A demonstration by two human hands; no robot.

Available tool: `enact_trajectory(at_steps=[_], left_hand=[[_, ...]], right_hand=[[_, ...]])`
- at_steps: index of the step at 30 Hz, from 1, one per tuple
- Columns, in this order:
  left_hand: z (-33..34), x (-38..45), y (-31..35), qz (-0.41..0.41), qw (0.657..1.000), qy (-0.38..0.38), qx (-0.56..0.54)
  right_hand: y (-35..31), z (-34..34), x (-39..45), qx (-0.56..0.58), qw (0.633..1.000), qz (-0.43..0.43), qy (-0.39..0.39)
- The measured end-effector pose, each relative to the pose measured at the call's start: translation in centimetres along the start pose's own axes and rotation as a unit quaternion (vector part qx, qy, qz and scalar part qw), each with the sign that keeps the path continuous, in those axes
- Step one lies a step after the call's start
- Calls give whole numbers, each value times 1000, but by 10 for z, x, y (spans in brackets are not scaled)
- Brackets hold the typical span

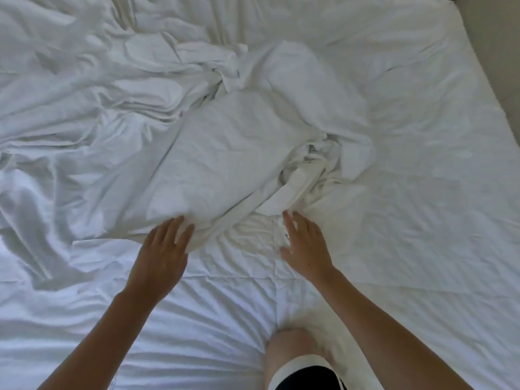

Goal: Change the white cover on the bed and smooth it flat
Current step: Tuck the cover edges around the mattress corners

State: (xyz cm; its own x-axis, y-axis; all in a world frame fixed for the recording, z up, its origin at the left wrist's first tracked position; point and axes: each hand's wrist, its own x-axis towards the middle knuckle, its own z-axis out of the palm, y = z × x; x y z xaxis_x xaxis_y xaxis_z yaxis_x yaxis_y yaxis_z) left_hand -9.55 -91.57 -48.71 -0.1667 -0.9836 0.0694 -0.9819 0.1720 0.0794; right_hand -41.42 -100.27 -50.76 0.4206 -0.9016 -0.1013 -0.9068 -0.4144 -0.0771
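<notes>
Over on the left the white cover [118, 114] lies bunched in deep wrinkles across the bed [422, 136], its heaped middle reaching toward the person. The left hand [161, 254] rests on the cover's near edge, fingers straight and spread, gripping nothing. Between the two hands the sheet underneath is creased. The right hand [305, 246] is also released, fingers extended, fingertips touching a twisted fold of the cover. A bare knee [289, 353] presses into the mattress below it. Farther right the bed is flatter, and a strip of floor [495, 38] shows at the corner.
</notes>
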Motion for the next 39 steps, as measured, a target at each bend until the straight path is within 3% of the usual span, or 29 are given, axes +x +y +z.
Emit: enact_trajectory(at_steps=[3,7,10,14,18,21,24,25,27,29,32,34,39], left_hand=[[21,25,12,-12,999,-52,-9],[40,38,19,-42,998,18,-46],[33,24,27,-48,992,79,-87],[-14,-22,47,-9,981,127,-148],[-57,-90,40,-10,981,103,-165],[-80,-142,0,-61,987,54,-135],[-83,-187,-50,-154,985,-39,-62],[-79,-198,-62,-163,984,-57,-42],[-72,-201,-70,-167,982,-86,-17],[-55,-187,-53,-160,985,-60,-15],[-31,-150,17,-74,996,-38,-30],[-8,-120,63,-23,998,-34,-45],[46,-51,157,-64,995,-55,-61]], right_hand=[[7,9,13,-13,999,20,25],[21,9,24,37,997,13,73],[20,2,18,80,992,56,85],[17,-9,-45,88,980,128,126],[21,-40,-130,21,984,156,87],[34,-76,-181,-58,983,173,21],[60,-94,-203,-106,943,272,-162],[61,-97,-202,-40,923,306,-230],[47,-93,-190,221,834,382,-330],[29,-63,-176,312,805,391,-319],[9,6,-187,184,861,390,-268],[5,35,-197,120,899,378,-188],[27,60,-210,140,947,285,-46]])
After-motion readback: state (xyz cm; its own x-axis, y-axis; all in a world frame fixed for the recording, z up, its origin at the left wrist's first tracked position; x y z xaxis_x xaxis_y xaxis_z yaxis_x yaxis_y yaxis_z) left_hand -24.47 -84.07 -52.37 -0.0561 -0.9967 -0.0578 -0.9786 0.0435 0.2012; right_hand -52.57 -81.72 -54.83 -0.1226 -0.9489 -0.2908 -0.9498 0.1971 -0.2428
